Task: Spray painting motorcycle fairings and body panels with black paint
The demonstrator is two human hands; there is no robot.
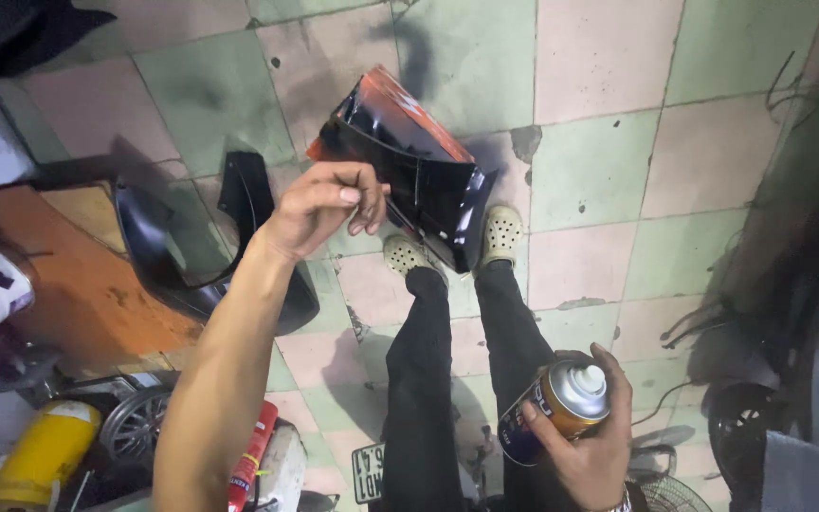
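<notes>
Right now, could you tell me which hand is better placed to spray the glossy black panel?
The right hand: it already grips the spray can, capped end up. The left hand is busy steadying the black panel, which stands on the tiled floor by the feet.

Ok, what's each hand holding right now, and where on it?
The left hand grips the glossy black panel by its near edge. The right hand wraps the body of the spray can, just below its cap.

Glossy black panel (pixel 409 175), orange-and-blue spray can (pixel 554 408), green-and-pink checkered floor (pixel 618 142)
</notes>
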